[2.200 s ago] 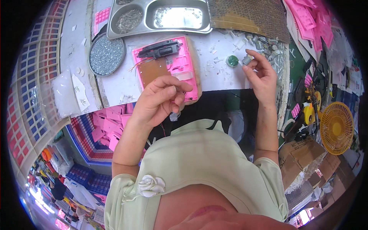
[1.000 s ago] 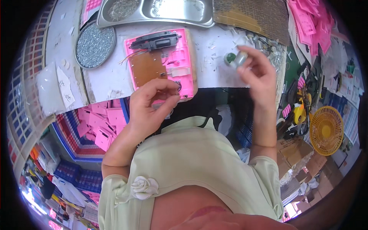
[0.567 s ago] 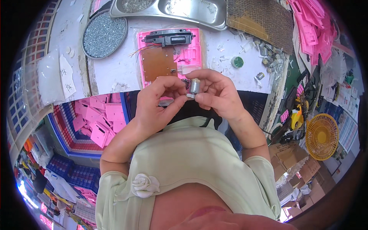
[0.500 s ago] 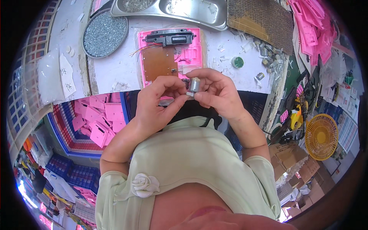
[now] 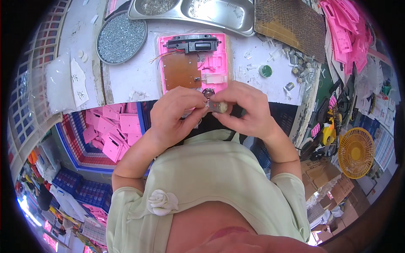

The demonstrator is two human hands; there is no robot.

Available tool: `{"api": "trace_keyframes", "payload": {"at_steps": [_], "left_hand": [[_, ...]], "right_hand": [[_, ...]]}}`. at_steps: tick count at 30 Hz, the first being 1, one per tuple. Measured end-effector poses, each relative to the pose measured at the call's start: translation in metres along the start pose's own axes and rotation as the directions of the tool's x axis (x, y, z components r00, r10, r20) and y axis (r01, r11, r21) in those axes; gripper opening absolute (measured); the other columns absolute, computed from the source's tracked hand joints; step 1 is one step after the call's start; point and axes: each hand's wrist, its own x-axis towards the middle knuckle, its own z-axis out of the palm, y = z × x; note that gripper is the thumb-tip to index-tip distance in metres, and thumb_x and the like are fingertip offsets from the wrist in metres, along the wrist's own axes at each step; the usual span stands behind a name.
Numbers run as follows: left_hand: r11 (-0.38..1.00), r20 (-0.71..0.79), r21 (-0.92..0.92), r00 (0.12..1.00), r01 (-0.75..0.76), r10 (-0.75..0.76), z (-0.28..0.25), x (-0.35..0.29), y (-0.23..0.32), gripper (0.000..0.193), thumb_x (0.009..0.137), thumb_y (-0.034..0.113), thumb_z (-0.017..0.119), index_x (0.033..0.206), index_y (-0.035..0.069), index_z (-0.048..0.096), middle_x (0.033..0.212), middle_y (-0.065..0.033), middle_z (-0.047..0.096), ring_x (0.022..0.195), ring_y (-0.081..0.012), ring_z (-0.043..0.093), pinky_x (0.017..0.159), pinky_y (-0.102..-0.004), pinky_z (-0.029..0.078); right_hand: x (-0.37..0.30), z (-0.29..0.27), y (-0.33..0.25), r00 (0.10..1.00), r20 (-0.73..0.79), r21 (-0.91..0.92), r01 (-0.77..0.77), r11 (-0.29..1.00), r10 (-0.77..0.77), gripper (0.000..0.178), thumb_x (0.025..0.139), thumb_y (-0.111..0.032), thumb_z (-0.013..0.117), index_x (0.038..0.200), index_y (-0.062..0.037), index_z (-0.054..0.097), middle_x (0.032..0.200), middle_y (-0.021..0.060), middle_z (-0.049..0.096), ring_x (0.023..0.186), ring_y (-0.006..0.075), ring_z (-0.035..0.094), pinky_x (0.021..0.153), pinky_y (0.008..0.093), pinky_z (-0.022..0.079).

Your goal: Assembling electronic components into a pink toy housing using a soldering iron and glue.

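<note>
Close in front of my body, my right hand (image 5: 251,109) pinches a small silvery motor (image 5: 217,107) between thumb and fingers. The motor lies tilted sideways, its pale end toward the right. My left hand (image 5: 177,110) is closed at the motor's other end; its fingertips hide whatever small piece they pinch. Just beyond the hands lies a pink plastic housing (image 5: 219,54). It holds a brown circuit board (image 5: 180,71), a black plastic assembly (image 5: 193,44) and thin wires. A round shiny part (image 5: 208,92) shows at the housing's near edge, between my hands.
A round tray of small screws (image 5: 121,39) and a steel tray (image 5: 217,16) stand at the back. More small motors (image 5: 298,67) and a green-topped round piece (image 5: 265,71) lie on the right. A blue crate (image 5: 69,141) of pink parts (image 5: 114,135) sits lower left.
The motor has turned from upright to lying sideways in my right hand, its pale end now facing right. Both hands stay close together. The whole view has shifted slightly.
</note>
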Motion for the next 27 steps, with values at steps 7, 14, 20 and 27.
{"api": "trace_keyframes", "payload": {"at_steps": [7, 14, 20, 27], "left_hand": [[0.996, 0.003, -0.061, 0.998, 0.064, -0.064, -0.002, 0.000, 0.002, 0.026, 0.076, -0.005, 0.081, 0.096, 0.003, 0.066, 0.100, -0.0139, 0.073, 0.087, -0.0276, 0.071, 0.075, -0.0344, 0.056], [0.993, 0.067, -0.015, 0.991, 0.120, -0.119, -0.009, 0.000, 0.001, 0.026, 0.075, -0.005, 0.081, 0.096, 0.001, 0.067, 0.107, -0.0148, 0.067, 0.095, -0.0283, 0.067, 0.082, -0.0350, 0.054], [0.989, -0.003, -0.036, 0.990, 0.144, -0.144, -0.007, -0.004, -0.003, 0.022, 0.074, -0.005, 0.083, 0.090, 0.002, 0.070, 0.103, -0.0135, 0.067, 0.091, -0.0258, 0.068, 0.078, -0.0333, 0.055], [0.989, 0.002, -0.008, 0.989, 0.148, -0.148, -0.006, -0.003, -0.003, 0.021, 0.075, -0.004, 0.083, 0.091, 0.002, 0.070, 0.103, -0.0128, 0.067, 0.090, -0.0250, 0.068, 0.077, -0.0326, 0.055]], "right_hand": [[0.001, 0.009, 0.007, 0.982, -0.067, -0.038, 0.175, 0.984, -0.177, 0.041, 0.071, 0.004, 0.077, 0.109, -0.0076, 0.067, 0.088, 0.0075, 0.068, 0.071, 0.0259, 0.063, 0.066, 0.0352, 0.054], [0.006, 0.005, 0.010, 0.970, -0.009, -0.137, 0.240, 0.961, -0.244, 0.041, 0.071, 0.001, 0.080, 0.109, -0.0075, 0.068, 0.089, 0.0099, 0.068, 0.075, 0.0285, 0.066, 0.065, 0.0359, 0.054], [0.002, 0.007, 0.012, 0.978, -0.026, -0.132, 0.204, 0.970, -0.209, 0.041, 0.072, 0.000, 0.082, 0.108, -0.0081, 0.066, 0.086, 0.0085, 0.066, 0.075, 0.0274, 0.066, 0.066, 0.0363, 0.054], [0.002, 0.005, 0.016, 0.973, -0.026, -0.134, 0.222, 0.966, -0.228, 0.041, 0.072, 0.003, 0.082, 0.109, -0.0065, 0.068, 0.091, 0.0106, 0.070, 0.077, 0.0274, 0.068, 0.065, 0.0348, 0.055]]}}
